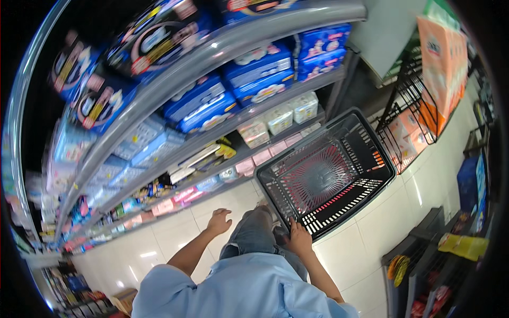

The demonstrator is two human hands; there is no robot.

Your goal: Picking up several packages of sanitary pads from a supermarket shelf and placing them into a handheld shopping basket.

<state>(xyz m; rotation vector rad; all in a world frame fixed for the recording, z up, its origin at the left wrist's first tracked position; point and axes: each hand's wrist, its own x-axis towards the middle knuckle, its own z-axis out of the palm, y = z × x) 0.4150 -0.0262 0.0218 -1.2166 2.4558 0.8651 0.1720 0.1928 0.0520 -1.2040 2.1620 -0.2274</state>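
A dark plastic shopping basket with slotted walls stands before me, with nothing seen inside it. My right hand grips the basket's near rim, fingers over the edge. Beside my jeans, my left hand hangs over the tiled floor, its fingers apart and holding nothing. Ahead and to the left, shelves carry blue plastic-wrapped packs, small white packs and pink packs.
A grey shelf edge curves across the upper left. At the right are a black wire rack with orange-and-white packs, and a dark display stand holding a yellow packet. A cardboard box is at lower left.
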